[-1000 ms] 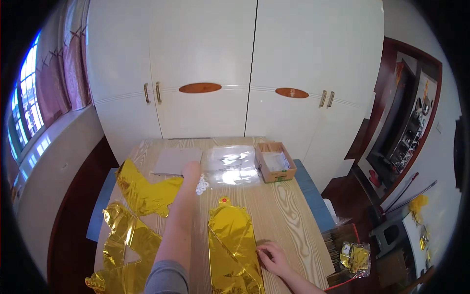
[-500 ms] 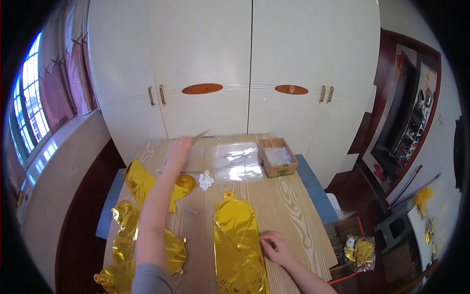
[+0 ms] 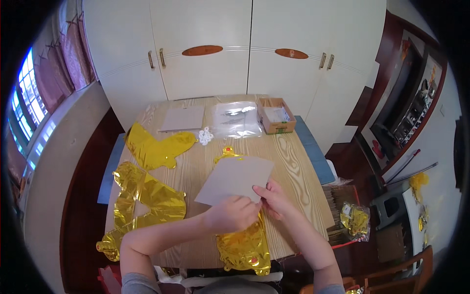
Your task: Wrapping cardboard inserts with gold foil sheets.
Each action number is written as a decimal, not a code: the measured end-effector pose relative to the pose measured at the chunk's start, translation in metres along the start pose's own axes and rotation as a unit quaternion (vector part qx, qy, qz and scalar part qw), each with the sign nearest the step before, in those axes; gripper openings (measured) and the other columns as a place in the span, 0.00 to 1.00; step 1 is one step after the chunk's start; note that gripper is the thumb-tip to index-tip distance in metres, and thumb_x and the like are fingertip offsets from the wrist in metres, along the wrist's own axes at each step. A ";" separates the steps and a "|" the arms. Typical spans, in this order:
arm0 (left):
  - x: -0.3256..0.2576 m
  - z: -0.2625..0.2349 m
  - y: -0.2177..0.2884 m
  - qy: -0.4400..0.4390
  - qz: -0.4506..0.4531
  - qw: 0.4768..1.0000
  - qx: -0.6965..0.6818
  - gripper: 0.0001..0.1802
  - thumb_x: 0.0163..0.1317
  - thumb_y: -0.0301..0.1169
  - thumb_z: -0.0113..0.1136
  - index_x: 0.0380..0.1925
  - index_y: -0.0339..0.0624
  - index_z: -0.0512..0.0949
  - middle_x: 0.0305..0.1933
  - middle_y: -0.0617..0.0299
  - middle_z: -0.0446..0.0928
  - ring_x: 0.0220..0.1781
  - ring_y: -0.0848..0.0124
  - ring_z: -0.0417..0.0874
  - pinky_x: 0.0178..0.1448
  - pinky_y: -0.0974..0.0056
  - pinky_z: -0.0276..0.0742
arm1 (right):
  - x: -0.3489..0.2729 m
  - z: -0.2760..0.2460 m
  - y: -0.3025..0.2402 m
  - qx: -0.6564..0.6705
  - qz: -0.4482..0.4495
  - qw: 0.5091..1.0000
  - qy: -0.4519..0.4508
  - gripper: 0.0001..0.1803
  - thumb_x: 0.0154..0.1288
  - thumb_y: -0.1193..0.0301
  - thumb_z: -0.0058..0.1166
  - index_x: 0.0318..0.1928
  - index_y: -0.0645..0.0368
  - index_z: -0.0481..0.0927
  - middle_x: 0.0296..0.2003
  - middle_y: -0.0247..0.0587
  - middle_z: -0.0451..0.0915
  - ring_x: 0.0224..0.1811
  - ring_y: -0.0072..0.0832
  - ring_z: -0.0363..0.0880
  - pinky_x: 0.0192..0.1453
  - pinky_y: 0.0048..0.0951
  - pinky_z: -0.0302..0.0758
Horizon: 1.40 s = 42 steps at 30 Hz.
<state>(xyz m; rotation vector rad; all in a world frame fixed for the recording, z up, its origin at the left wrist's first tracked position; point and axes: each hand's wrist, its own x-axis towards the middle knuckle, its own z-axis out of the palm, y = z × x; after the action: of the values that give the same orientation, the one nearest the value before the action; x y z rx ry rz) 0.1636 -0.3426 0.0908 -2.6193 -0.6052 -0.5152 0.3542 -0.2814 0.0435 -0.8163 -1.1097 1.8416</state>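
Observation:
A light grey cardboard sheet [image 3: 234, 177] is held tilted over a folded gold foil balloon [image 3: 243, 247] lying lengthwise on the table. My right hand [image 3: 275, 200] grips the sheet's near right corner, its thumb on the upper face. Curled at the sheet's near edge, my left hand [image 3: 234, 213] is closed, with its fingertips close to the right hand; the sheet's edge passes behind them. The sheet covers the balloon's middle. A small red spot shows at each end of the balloon.
On the left lie another gold foil balloon [image 3: 157, 146] and a crumpled one [image 3: 147, 201]. Behind them is a stack of grey sheets [image 3: 182, 118], beside small white rings [image 3: 205, 135]. Clear plastic bags [image 3: 237, 120] and an open cardboard box [image 3: 277, 116] stand toward the back.
My left hand has come back from the table's far left with a cardboard sheet, now over the balloon. My right hand has moved from the balloon's edge to the sheet. The view has tilted down.

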 end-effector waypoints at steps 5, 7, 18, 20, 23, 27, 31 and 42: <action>-0.022 0.009 -0.031 -0.054 -0.189 0.972 -0.131 0.28 0.64 0.43 0.59 0.62 0.47 0.71 0.65 0.58 0.70 0.71 0.59 0.66 0.72 0.44 0.57 | 0.006 -0.034 0.014 -0.058 -0.009 0.997 0.044 0.19 0.71 0.76 0.51 0.60 0.62 0.67 0.48 0.40 0.81 0.47 0.25 0.82 0.50 0.25 0.79; -0.040 0.028 -0.044 -0.079 -0.235 0.963 -0.103 0.28 0.66 0.44 0.57 0.64 0.50 0.70 0.70 0.60 0.67 0.75 0.59 0.62 0.75 0.39 0.51 | 0.020 -0.045 0.033 -0.071 -0.027 0.996 0.048 0.19 0.71 0.78 0.50 0.60 0.63 0.67 0.50 0.41 0.81 0.48 0.26 0.82 0.52 0.27 0.78; -0.080 0.095 -0.035 -0.125 -0.271 0.943 -0.146 0.26 0.69 0.42 0.53 0.67 0.56 0.68 0.73 0.62 0.63 0.78 0.57 0.56 0.75 0.31 0.42 | 0.034 -0.059 0.063 -0.324 -0.110 0.933 0.109 0.27 0.68 0.75 0.53 0.66 0.64 0.64 0.47 0.56 0.82 0.49 0.40 0.83 0.54 0.35 0.77; -0.081 0.099 -0.033 -0.124 -0.272 0.941 -0.161 0.26 0.68 0.42 0.53 0.67 0.57 0.68 0.74 0.62 0.63 0.78 0.57 0.56 0.75 0.31 0.42 | 0.031 -0.058 0.061 -0.376 -0.125 0.911 0.117 0.29 0.67 0.73 0.54 0.67 0.63 0.63 0.46 0.60 0.81 0.49 0.45 0.83 0.54 0.38 0.76; -0.081 0.095 -0.030 -0.132 -0.276 0.936 -0.173 0.26 0.68 0.41 0.53 0.67 0.59 0.69 0.74 0.62 0.63 0.78 0.57 0.55 0.75 0.30 0.43 | 0.021 -0.036 0.045 -0.441 -0.144 0.875 0.140 0.31 0.65 0.74 0.54 0.68 0.62 0.63 0.46 0.63 0.78 0.47 0.52 0.81 0.53 0.41 0.76; -0.084 0.103 -0.030 -0.104 -0.263 0.947 -0.153 0.25 0.66 0.42 0.55 0.64 0.61 0.72 0.71 0.65 0.66 0.76 0.58 0.59 0.73 0.29 0.47 | 0.022 -0.042 0.058 -0.550 -0.199 0.796 0.155 0.29 0.65 0.73 0.54 0.66 0.61 0.66 0.47 0.59 0.75 0.48 0.54 0.77 0.53 0.43 0.75; -0.083 0.102 -0.031 -0.110 -0.259 0.945 -0.166 0.24 0.66 0.42 0.56 0.62 0.62 0.73 0.71 0.65 0.67 0.77 0.58 0.59 0.73 0.29 0.45 | 0.020 -0.046 0.063 -0.600 -0.200 0.761 0.141 0.28 0.64 0.68 0.58 0.63 0.59 0.69 0.50 0.56 0.73 0.52 0.50 0.74 0.56 0.42 0.72; -0.085 0.099 -0.032 -0.128 -0.262 0.938 -0.189 0.24 0.63 0.42 0.59 0.61 0.64 0.75 0.72 0.64 0.66 0.78 0.55 0.56 0.74 0.28 0.42 | 0.001 -0.031 0.051 -0.728 -0.191 0.657 0.055 0.40 0.56 0.43 0.61 0.65 0.49 0.72 0.67 0.51 0.64 0.68 0.49 0.62 0.70 0.50 0.57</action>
<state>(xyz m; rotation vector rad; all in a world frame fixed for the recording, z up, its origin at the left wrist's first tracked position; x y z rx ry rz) 0.1026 -0.2990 -0.0209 -2.8972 -1.4407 -0.4809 0.3633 -0.2828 -0.0153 -1.3047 -2.4092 0.1774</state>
